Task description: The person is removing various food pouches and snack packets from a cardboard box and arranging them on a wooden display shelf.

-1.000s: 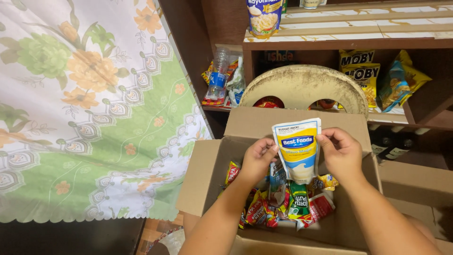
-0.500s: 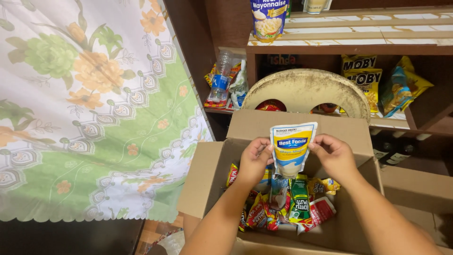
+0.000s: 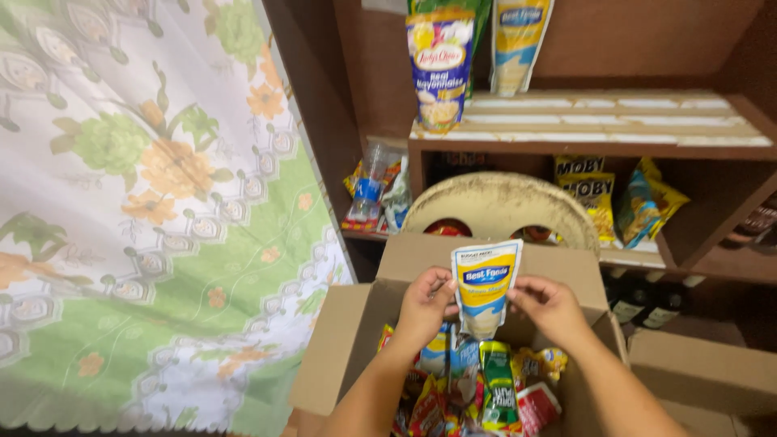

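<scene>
A person's left hand and right hand grip a white-and-blue sauce pouch upright by its edges above an open cardboard box of packets.

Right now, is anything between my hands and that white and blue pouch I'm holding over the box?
Nothing visible. The left hand and right hand each grip a side edge of the white and blue pouch, held upright above the packets in the open cardboard box.

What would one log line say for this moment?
left hand + right hand: holding white-and-blue stand-up pouch | above open cardboard box of sachets
</scene>
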